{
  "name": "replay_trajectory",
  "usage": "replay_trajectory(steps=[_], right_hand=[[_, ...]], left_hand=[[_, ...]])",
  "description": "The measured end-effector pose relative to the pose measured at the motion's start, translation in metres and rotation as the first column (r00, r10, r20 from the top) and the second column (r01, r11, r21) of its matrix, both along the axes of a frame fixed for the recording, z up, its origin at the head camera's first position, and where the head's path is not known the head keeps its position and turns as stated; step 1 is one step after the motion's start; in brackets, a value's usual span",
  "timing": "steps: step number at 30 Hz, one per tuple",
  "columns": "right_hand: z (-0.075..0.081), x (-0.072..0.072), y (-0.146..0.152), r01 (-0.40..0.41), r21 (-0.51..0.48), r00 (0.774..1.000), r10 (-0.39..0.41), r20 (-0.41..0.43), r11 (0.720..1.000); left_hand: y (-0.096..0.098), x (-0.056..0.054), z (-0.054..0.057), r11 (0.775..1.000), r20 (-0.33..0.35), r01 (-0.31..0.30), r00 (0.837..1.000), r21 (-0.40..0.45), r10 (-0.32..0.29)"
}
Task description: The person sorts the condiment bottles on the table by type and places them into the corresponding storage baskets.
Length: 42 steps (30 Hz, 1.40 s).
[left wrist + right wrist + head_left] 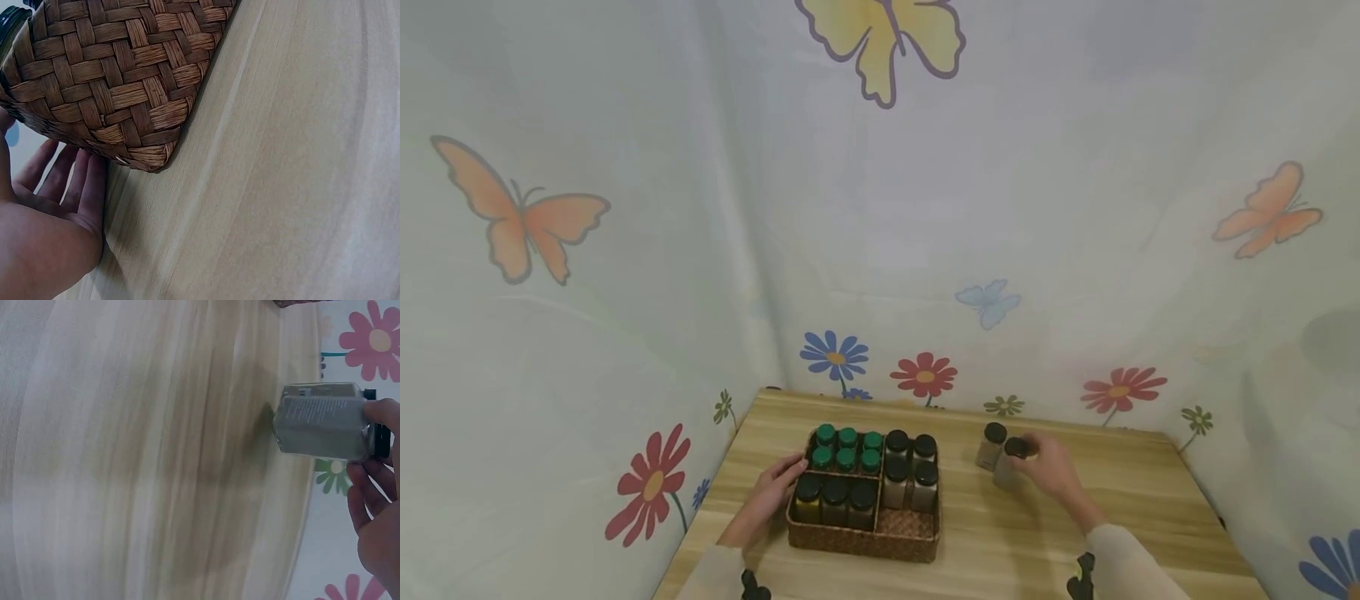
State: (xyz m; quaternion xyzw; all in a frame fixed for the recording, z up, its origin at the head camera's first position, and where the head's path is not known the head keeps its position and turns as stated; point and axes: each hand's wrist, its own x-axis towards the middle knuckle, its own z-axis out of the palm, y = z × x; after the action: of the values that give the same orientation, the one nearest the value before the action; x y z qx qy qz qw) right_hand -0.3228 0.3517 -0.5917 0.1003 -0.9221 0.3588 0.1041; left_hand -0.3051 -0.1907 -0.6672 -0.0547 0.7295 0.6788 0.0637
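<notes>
My right hand (1054, 468) pinches a glass spice jar (322, 425) by its black lid. In the right wrist view this jar has pale printed text on its side. A second black-lidded spice jar (990, 447) stands just beside it in the head view. My left hand (771, 492) touches the left side of a brown woven basket (850, 542). Its fingers lie straight against the woven wall in the left wrist view. The basket's compartments hold several green-lidded jars (846, 458), black-lidded jars (835, 500) at front left, and several more spice jars (912, 483) on the right.
Woven floor (907, 524) shows at the front of the basket's right compartment. The wooden table (1000, 550) ends at the back against a pale curtain (1037, 208) printed with flowers and butterflies. The curtain also hangs at both sides.
</notes>
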Motion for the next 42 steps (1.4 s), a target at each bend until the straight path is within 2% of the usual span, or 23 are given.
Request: replay_trajectory(steps=[6,9,12,15,18,21,24,26,28,35,42], right_hand=[[0.034,0.012,-0.019,-0.085,0.034,0.995,0.087,-0.049,0.996],[0.055,0.018,-0.037,-0.146,0.073,0.987,0.150,-0.058,0.987],[0.074,0.026,-0.061,-0.218,0.072,0.974,0.222,-0.053,0.973],[0.086,0.035,-0.084,-0.302,0.099,0.946,0.311,-0.091,0.948],[0.094,0.045,-0.106,-0.384,0.132,0.907,0.400,-0.131,0.914],[0.098,0.054,-0.124,-0.455,0.120,0.875,0.468,-0.125,0.882],[0.096,0.060,-0.141,-0.499,0.096,0.857,0.507,-0.090,0.861],[0.087,0.062,-0.149,-0.520,0.083,0.846,0.526,-0.085,0.850],[0.076,0.063,-0.155,-0.520,0.083,0.848,0.525,-0.074,0.850],[0.041,0.065,-0.167,-0.482,0.061,0.876,0.482,0.013,0.874],[0.015,0.063,-0.175,-0.430,0.103,0.901,0.433,-0.005,0.897]], left_hand=[[-0.004,0.001,-0.001,1.000,0.004,-0.010,1.000,0.004,0.010],[-0.006,0.001,0.000,1.000,0.002,-0.017,1.000,-0.002,0.017],[-0.007,0.001,0.000,1.000,0.000,-0.025,1.000,-0.008,0.025],[-0.006,0.000,0.001,1.000,-0.004,-0.022,1.000,-0.009,0.022],[-0.005,0.001,0.002,1.000,-0.005,-0.011,1.000,-0.001,0.011],[-0.004,0.002,0.002,1.000,-0.008,-0.001,1.000,-0.005,0.001],[-0.004,0.003,0.002,1.000,-0.009,-0.002,1.000,-0.008,0.002],[-0.004,0.002,0.002,1.000,-0.012,-0.001,1.000,-0.011,0.001],[-0.004,0.002,0.002,1.000,-0.010,-0.002,1.000,-0.009,0.002],[-0.004,0.000,0.000,1.000,-0.004,-0.004,1.000,-0.016,0.004],[0.001,0.002,-0.001,1.000,-0.007,-0.006,1.000,-0.020,0.006]])
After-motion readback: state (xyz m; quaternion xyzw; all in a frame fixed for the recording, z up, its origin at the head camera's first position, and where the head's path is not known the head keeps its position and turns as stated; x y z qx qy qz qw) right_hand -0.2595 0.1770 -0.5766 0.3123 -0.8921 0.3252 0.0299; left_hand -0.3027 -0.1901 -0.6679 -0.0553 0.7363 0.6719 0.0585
